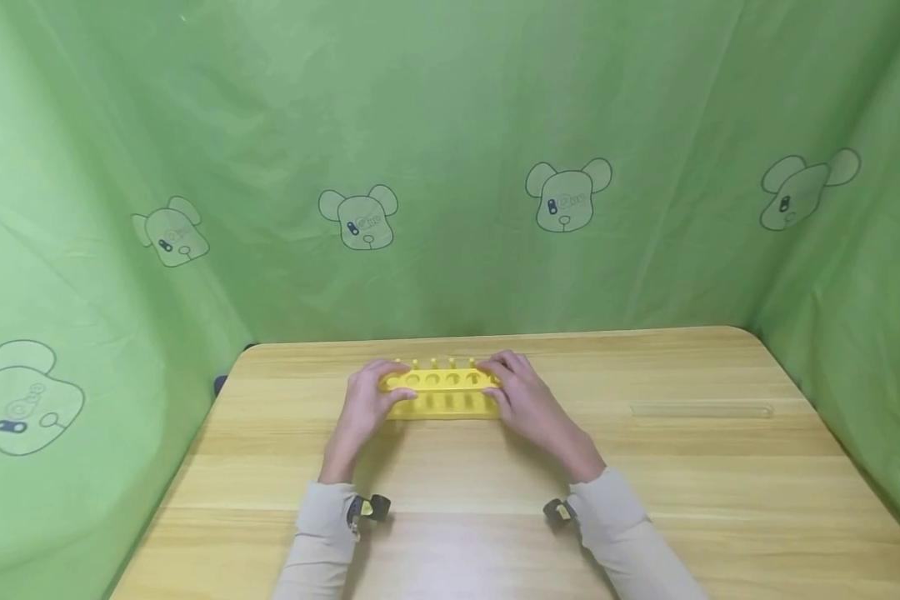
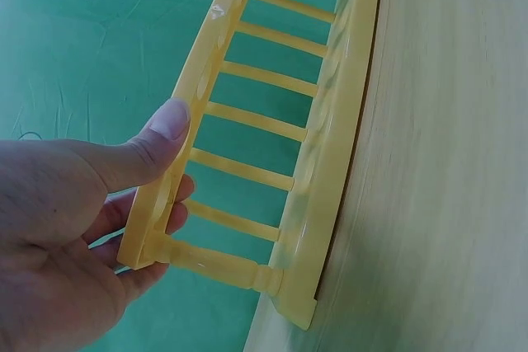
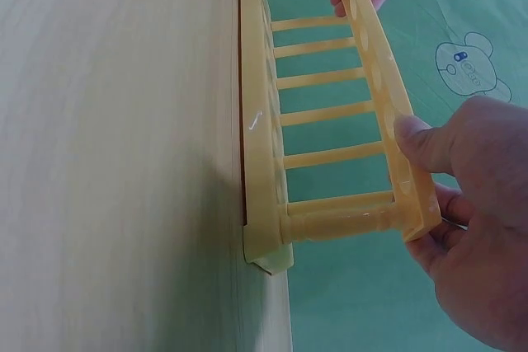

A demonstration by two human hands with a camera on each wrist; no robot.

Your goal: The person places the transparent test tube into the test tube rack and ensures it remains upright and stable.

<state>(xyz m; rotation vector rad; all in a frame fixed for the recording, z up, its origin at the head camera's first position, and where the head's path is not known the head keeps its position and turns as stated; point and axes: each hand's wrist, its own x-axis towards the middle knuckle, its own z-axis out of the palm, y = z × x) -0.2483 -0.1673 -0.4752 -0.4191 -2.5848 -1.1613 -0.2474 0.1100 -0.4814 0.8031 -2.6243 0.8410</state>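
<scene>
A yellow plastic test tube rack point(image 1: 442, 381) stands upright at the far middle of the table, with round holes along its top bar and a row of pegs behind. At its left end my left hand point(image 1: 366, 402) grips the top bar, thumb point(image 2: 169, 125) on the near side and fingers curled beneath. The right hand point(image 1: 523, 395) holds the other end the same way, its thumb point(image 3: 417, 139) pressed on the bar. No tubes sit in the holes. Over to the right lies a clear glass test tube point(image 1: 701, 410), apart from both hands.
The wooden table point(image 1: 465, 517) has a rounded far edge close behind the rack. Green curtains point(image 1: 450, 283) with printed bear heads hang at the back and on both sides. Each sleeved wrist carries a small dark camera point(image 1: 376, 507).
</scene>
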